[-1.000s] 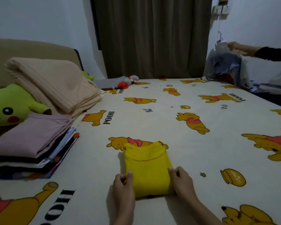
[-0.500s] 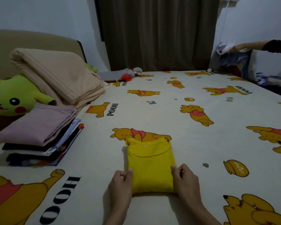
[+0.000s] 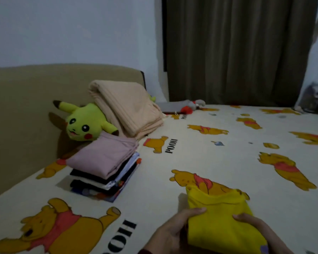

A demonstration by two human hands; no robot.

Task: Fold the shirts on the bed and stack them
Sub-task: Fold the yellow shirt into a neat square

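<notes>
Yellow folded shirt [image 3: 222,226] at the near edge of the bed [image 3: 209,158], gripped on both sides: left hand [image 3: 174,230] with thumb curled over its left edge, right hand [image 3: 255,230] clasping the right edge. Further left, stack of folded shirts [image 3: 106,169], lilac one on top. Behind it green plush toy [image 3: 84,123] and peach blanket [image 3: 128,112] against the headboard [image 3: 26,107], dark curtain [image 3: 239,52] beyond.

One yellow folded shirt [image 3: 222,222] up front — two hands on it, left hand [image 3: 174,230] and right hand [image 3: 253,226]. One stack of folded clothes [image 3: 106,169], at least five layers showing, exact count unclear. One peach blanket [image 3: 128,110], one yellow-green plush toy [image 3: 84,123], one dark curtain [image 3: 237,50] — and one bed [image 3: 218,162].
</notes>
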